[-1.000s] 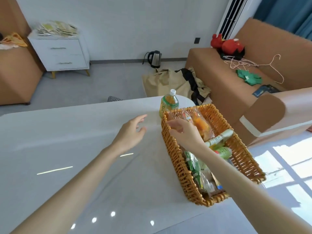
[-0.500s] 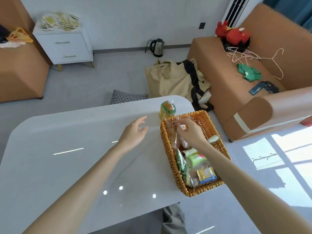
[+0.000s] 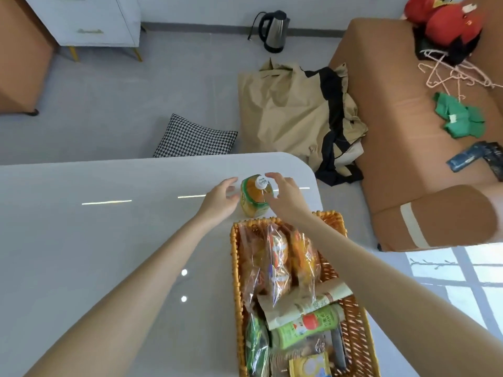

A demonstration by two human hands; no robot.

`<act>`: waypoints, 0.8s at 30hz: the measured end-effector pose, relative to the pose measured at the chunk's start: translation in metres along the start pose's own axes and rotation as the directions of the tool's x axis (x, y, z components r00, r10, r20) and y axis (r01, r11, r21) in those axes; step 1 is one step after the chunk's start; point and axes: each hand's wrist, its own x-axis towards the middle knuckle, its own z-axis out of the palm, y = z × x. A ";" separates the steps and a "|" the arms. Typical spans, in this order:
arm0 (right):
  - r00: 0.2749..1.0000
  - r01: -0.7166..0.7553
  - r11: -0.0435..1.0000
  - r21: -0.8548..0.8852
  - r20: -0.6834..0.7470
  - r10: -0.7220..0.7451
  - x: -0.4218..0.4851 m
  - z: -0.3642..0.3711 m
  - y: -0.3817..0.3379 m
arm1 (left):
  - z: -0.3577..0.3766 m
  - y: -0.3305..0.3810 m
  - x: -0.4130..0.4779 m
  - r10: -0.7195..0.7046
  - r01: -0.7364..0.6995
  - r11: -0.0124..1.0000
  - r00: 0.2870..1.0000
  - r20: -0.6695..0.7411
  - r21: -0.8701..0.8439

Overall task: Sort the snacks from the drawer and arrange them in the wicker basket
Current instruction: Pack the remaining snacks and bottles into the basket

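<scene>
Flanking the drink bottle (image 3: 254,198), both hands hover over the far end of the table (image 3: 109,240). Left hand (image 3: 220,202) sits just left of the bottle, fingers loose and spread, gap wide, holding nothing. Right hand (image 3: 285,197) is on the bottle's other side, fingers arched wide near the white cap, thumb by the bottle's shoulder; cannot tell if it touches. The bottle stands upright between the two hands. Just nearer than the hands, under the right forearm, is the wicker basket (image 3: 235,268), holding clear-wrapped bread packs (image 3: 277,257), a paper-wrapped roll (image 3: 307,300), a green tube (image 3: 307,325) and a green packet (image 3: 255,344). Beyond the hands, on the floor: a checked cushion (image 3: 196,137), a tan bag (image 3: 288,110), a kettle (image 3: 273,31).
</scene>
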 end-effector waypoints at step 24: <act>1.000 0.022 0.995 -0.094 -0.004 -0.023 0.105 -0.042 0.094 | 0.116 0.058 0.134 -0.129 0.188 0.955 0.960 0.250 -0.230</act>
